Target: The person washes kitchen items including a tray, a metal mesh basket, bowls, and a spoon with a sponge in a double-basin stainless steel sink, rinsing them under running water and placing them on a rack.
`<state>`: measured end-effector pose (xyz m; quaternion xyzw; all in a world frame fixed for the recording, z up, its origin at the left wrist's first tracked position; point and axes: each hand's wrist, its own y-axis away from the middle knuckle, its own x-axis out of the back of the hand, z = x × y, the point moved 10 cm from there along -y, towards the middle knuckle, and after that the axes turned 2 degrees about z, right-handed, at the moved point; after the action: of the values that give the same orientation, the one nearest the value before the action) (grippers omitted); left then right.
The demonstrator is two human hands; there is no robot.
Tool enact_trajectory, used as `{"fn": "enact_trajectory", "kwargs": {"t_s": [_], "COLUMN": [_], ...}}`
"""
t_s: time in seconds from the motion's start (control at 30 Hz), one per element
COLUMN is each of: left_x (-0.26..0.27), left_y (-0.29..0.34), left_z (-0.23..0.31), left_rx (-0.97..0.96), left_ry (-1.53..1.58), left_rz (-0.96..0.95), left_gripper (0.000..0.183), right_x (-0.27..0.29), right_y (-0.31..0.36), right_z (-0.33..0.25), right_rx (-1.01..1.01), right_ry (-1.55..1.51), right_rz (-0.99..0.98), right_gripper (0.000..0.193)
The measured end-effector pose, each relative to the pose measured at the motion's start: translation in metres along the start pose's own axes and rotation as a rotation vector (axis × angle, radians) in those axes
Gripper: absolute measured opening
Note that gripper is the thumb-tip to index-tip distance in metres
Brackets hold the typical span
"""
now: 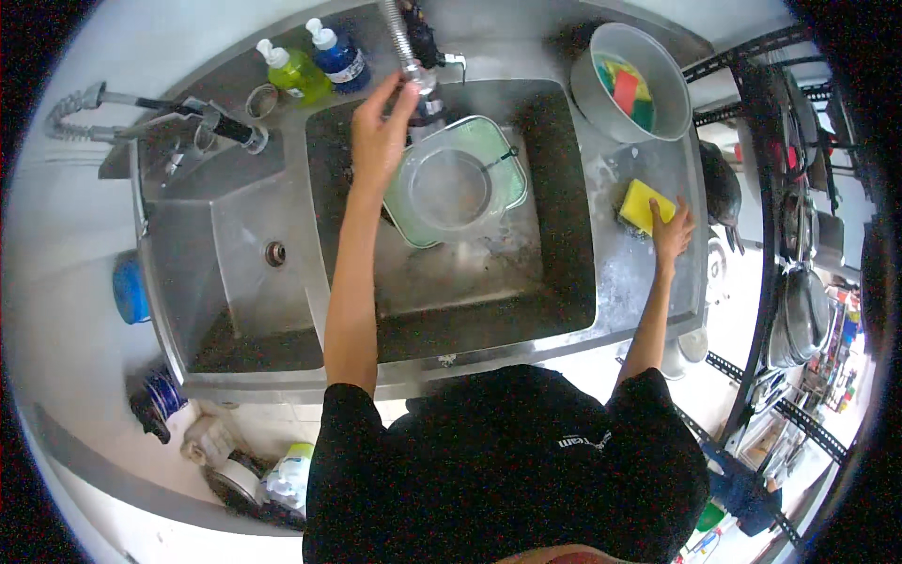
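My left hand (379, 141) is raised over the back of the large sink, fingers stretched and apart. Its fingertips reach the side of the spring-hose faucet (425, 94); whether they press on it is hard to make out. On the right counter, my right hand (671, 230) has its fingers on a yellow sponge (645, 206). A dark scouring pad (631, 226) shows partly under that sponge. Below the faucet, a clear round container (451, 188) sits in a pale green rectangular tub (411, 226), which stands in the sink (460, 320).
Behind the sink stand a green pump bottle (296, 75) and a blue one (340, 61). A grey bucket (587, 85) with colourful sponges occupies the back right. Left is a smaller basin (249, 263) with a second faucet (225, 124). Black metal shelving (766, 235) holds pans.
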<state>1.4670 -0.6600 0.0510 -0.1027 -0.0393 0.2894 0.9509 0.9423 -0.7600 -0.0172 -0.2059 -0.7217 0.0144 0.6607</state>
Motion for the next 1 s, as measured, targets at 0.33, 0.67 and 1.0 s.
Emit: {"fn": "enact_trajectory", "kwargs": {"t_s": [0.33, 0.67, 1.0], "left_x": [-0.043, -0.024, 0.063], "left_y": [-0.002, 0.000, 0.110], "left_z": [0.017, 0.012, -0.057], "left_rx": [0.025, 0.080, 0.348], "left_ry": [-0.126, 0.050, 0.047], "left_rz": [-0.069, -0.146, 0.196], "left_gripper": [0.032, 0.039, 0.039], "right_x": [-0.036, -0.033, -0.024], "right_y": [0.006, 0.041, 0.061], "right_z": [-0.027, -0.073, -0.066], "right_rx": [0.374, 0.904, 0.838], "right_ry": [-0.198, 0.003, 0.141], "right_rz": [-0.370, -0.347, -0.366], "right_gripper": [0.076, 0.078, 0.084]}}
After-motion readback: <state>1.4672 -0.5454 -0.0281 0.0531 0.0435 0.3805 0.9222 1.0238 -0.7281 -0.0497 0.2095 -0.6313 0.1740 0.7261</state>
